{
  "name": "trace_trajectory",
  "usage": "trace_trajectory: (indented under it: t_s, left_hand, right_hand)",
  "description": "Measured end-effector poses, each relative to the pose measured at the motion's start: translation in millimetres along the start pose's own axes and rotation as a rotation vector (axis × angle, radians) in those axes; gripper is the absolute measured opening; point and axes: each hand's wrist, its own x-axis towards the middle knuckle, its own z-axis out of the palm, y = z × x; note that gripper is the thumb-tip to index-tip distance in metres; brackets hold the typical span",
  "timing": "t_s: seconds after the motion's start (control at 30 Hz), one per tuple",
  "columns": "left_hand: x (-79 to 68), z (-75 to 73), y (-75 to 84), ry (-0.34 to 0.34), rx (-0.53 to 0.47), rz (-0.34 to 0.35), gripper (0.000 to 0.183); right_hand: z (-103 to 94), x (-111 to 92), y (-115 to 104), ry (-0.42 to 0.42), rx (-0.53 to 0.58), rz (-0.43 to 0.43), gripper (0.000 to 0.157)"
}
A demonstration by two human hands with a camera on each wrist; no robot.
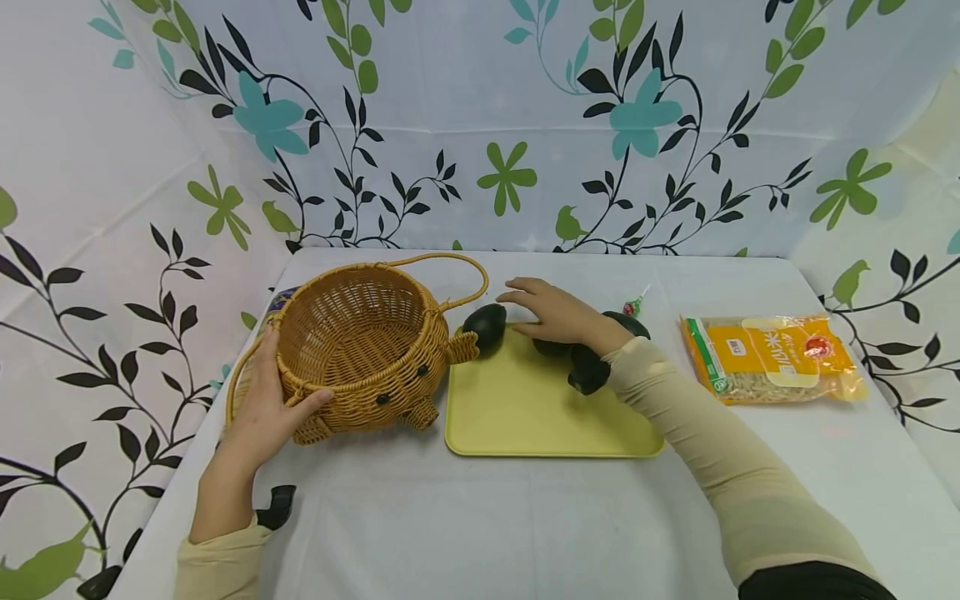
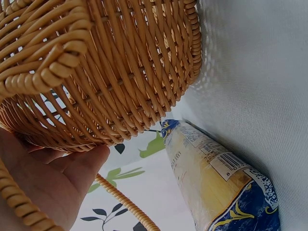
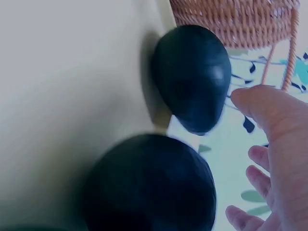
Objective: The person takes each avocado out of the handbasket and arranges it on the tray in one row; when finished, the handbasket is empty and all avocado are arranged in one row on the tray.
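My left hand [image 1: 262,408] holds a wicker basket [image 1: 408,379] with an animal face by its near left side, thumb and fingers spread along the weave. The basket leans, its mouth facing up toward me; in the left wrist view its woven side [image 2: 130,72] fills the upper part. Over the far edge of a yellow tray [image 1: 540,425], my right hand [image 1: 558,315] reaches with extended fingers, holding nothing. Just left of its fingertips lies a dark green avocado-like fruit [image 1: 486,327]. A second such fruit [image 3: 154,187] is partly hidden below that hand in the head view.
An orange-and-clear food packet [image 1: 776,358] lies right of the tray. Behind the tray is a small wrapped candy [image 1: 633,306]. A blue-and-yellow packet [image 2: 221,178] sits behind the basket's left side. Patterned cloth [image 1: 502,125] hangs at the table's far edge.
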Motion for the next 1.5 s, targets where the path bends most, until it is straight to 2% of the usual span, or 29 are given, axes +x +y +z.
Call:
trace_trajectory:
  t_s: [0.33, 0.63, 0.97, 1.27, 1.5]
  left_hand:
    - [0.5, -1.8, 0.6, -0.001, 0.007, -0.001, 0.108]
    - [0.7, -1.4, 0.2, -0.005, 0.0, 0.001, 0.108]
    - [0.1, -1.2, 1.0, -0.006, 0.008, -0.004, 0.108]
    - [-1.6, -0.9, 1.6, -0.006, 0.005, -0.011, 0.108]
    - [-2.4, -2.2, 2.5, -0.023, 0.021, -0.022, 0.108]
  right_hand:
    - [-23.3, -12.2, 9.9, 0.096, 0.02, 0.06, 0.042]
    - [-35.2, -14.7, 9.9, 0.112, 0.021, 0.088, 0.045]
    - [-40.0, -11.3, 7.8, 0.103, 0.041, 0.126, 0.058]
    - [-47.6, -4.6, -6.4, 0.116, 0.052, 0.081, 0.056]
    - [-45.3, 11.3, -28.8, 0.076, 0.107, 0.052, 0.06]
